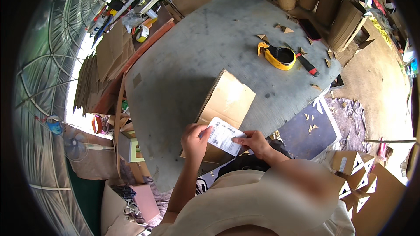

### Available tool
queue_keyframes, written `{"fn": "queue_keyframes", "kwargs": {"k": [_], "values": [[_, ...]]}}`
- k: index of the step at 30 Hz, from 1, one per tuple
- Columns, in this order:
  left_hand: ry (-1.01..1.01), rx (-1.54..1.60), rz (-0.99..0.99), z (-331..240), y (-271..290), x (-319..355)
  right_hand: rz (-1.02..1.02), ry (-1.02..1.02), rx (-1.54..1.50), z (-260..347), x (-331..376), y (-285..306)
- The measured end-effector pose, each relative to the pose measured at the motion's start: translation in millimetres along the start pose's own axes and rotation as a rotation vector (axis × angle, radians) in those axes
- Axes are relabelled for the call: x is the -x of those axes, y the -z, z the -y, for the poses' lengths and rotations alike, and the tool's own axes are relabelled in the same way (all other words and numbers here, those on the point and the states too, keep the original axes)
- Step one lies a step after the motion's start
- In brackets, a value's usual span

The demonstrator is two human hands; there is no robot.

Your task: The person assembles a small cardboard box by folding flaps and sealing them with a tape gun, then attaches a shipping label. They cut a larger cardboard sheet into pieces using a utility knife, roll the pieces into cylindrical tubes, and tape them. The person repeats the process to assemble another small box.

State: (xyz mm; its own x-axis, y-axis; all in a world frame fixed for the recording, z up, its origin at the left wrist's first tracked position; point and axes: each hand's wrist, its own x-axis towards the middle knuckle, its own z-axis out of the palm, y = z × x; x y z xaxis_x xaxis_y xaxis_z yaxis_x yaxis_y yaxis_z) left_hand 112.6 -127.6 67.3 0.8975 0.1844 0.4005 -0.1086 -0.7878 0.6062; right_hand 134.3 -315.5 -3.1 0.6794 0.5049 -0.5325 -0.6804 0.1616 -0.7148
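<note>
Shirt [218, 205], label [224, 136], gry tbl [197, 39], cluttered rm [376, 67]

White label [221, 134], rectangular w/ rounded corners, had blk print & barcode-like blocks face-up; it was held at both ends, slanting from upper L to lower R, above the near part of a cardboard box [229, 96]. Couldn't tell if the two touched. Box was plain brown, approx. oblong, narrow side showing along L; it sat at an angle nr the front edge of the grey surface [170, 78].
</note>
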Motion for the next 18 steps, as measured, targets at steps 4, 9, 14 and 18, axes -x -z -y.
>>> {"fn": "queue_keyframes", "kwargs": {"k": [4, 9, 14, 18], "values": [[-0.234, -0.282, -0.074, 10, -19, -31, -0.024, 0.043, 0.062, 0, -39, 6], [-0.38, -0.387, -0.125, 26, -40, -44, -0.038, 0.098, -0.02, -8, -76, 19], [-0.315, -0.334, -0.128, 42, -51, -39, -0.047, 0.096, 0.089, -8, -91, 22], [-0.297, -0.361, -0.123, 42, -54, -39, -0.109, 0.086, 0.134, -9, -103, 18]]}}
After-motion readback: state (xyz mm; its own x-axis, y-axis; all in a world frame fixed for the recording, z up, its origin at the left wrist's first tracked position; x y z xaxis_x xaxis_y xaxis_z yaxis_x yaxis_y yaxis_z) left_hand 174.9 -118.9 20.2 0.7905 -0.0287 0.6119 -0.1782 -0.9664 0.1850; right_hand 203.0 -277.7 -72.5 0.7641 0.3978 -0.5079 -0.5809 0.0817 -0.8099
